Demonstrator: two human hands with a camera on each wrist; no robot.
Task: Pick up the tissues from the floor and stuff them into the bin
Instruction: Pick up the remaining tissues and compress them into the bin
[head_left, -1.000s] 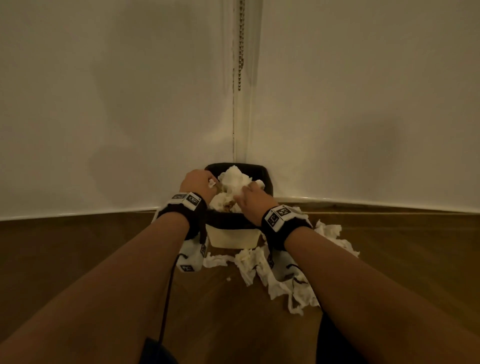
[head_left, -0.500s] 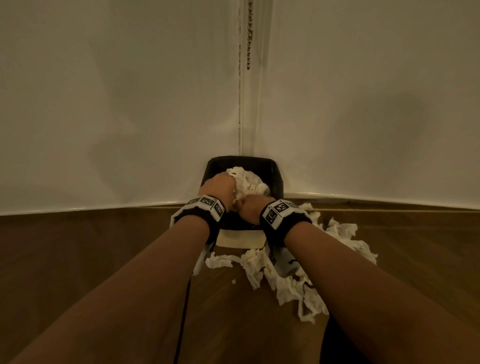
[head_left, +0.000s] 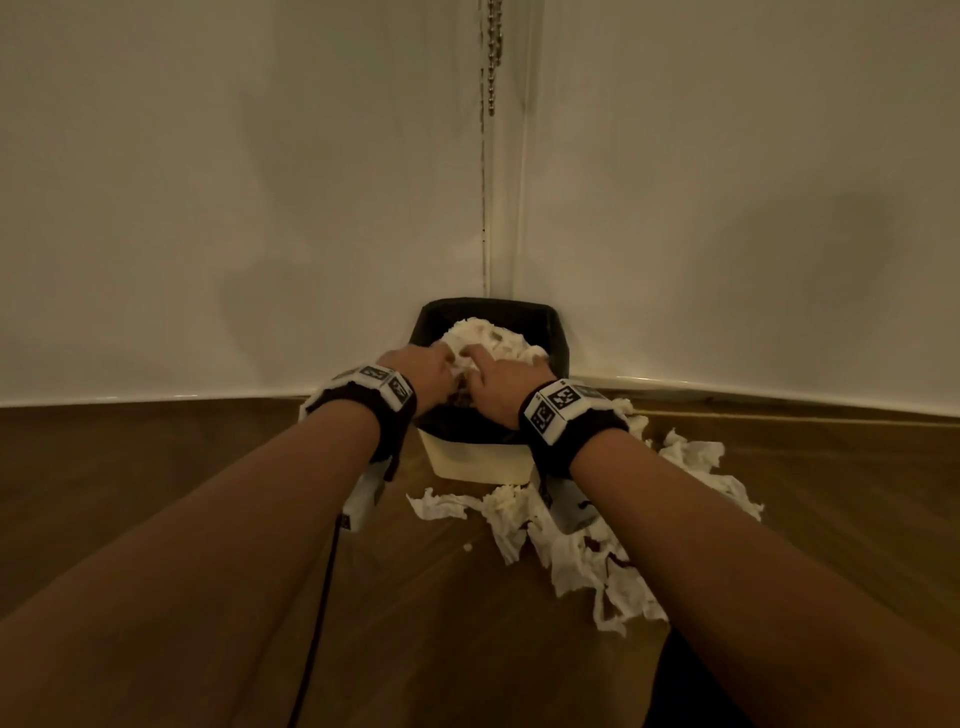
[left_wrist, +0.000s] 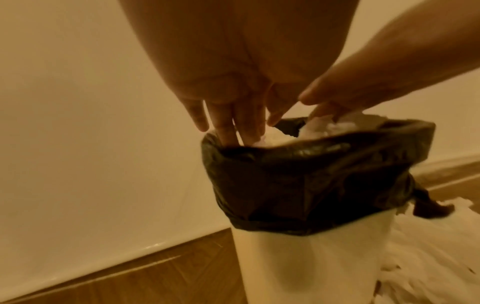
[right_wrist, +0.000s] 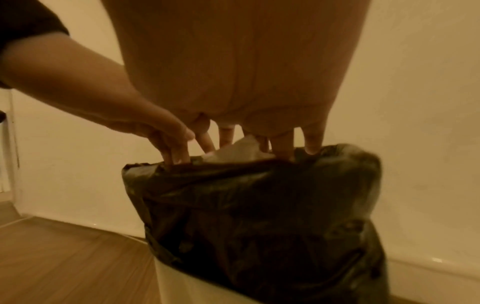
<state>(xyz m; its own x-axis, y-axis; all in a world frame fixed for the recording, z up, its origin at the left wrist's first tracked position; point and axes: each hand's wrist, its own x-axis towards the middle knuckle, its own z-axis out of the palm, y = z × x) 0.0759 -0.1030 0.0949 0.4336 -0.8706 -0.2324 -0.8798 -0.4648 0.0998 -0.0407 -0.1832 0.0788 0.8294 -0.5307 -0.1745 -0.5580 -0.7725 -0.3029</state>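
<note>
Over the bin, both hands, left and right, press straight-fingered on the tissues, grasping nothing. Push straight down, evenly. More tissues lie at 5 o'clock.

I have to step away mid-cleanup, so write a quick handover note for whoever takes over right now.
Left hand: straight fingers pressing tissues down inside the bin.
Right hand: the same, beside it.
Bin: in the wall corner, black liner, wad of tissues up to its rim.
Done: one load in.
Left: tissues on the floor in front and to the right of the bin.
</note>
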